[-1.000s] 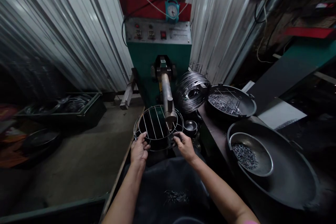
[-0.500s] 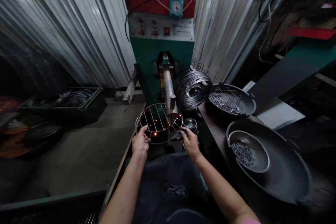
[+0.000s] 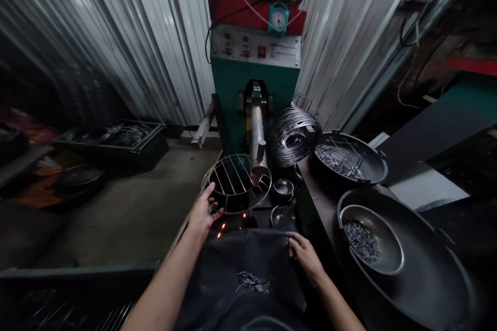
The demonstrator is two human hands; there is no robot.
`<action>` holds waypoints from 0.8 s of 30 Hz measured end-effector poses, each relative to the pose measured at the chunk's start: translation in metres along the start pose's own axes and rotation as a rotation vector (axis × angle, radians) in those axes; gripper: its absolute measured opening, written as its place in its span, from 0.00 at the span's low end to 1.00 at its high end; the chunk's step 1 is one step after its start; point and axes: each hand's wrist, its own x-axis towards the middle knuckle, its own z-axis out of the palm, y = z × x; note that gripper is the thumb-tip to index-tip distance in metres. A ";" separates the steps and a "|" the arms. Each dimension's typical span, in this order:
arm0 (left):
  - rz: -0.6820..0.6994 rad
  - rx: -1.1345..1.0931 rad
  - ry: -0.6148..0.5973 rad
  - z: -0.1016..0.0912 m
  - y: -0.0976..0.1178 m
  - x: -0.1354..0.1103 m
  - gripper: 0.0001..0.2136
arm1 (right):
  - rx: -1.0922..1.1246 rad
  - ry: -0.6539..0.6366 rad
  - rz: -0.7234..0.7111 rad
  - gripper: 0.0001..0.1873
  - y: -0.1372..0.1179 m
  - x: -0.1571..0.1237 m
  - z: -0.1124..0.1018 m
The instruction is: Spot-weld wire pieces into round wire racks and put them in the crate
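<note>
My left hand (image 3: 205,211) grips the near left rim of a round wire rack (image 3: 229,197), thumb on top and the other fingers partly spread below. Two wire rings joined by parallel bars make up the rack. Its right side lies under the electrode of the welding machine (image 3: 258,152). My right hand (image 3: 305,253) is off the rack, its fingers pinched at the right corner of a black cloth (image 3: 217,269) over my lap. On that cloth lies a small heap of short wire pieces (image 3: 254,282). Orange sparks drop below the rack.
A wire coil (image 3: 293,137) and small metal bowls (image 3: 282,187) stand right of the machine. Farther right are a pan of wire pieces (image 3: 373,160) and a large pan (image 3: 427,274) holding a bowl (image 3: 394,253) of wire pieces. A green bin (image 3: 143,152) stands left.
My right hand has left the rack's right side and come back toward me to the cloth's corner. My left hand stays on the rack. Sparks have fallen lower, and the view has shifted.
</note>
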 end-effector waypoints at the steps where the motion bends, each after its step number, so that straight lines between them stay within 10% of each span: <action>1: -0.036 0.044 -0.018 -0.002 0.008 0.005 0.18 | 0.069 -0.024 0.010 0.17 -0.009 0.004 0.003; 6: -0.056 0.077 -0.145 -0.001 0.026 0.016 0.15 | 0.215 -0.019 -0.180 0.10 -0.068 0.025 0.037; 12: 0.097 -0.103 -0.112 -0.004 -0.009 -0.003 0.18 | 0.359 -0.040 -0.298 0.10 -0.115 0.032 0.077; 24: 0.303 -0.118 -0.145 0.009 -0.019 -0.003 0.26 | -0.018 0.041 -0.461 0.08 -0.101 0.047 0.078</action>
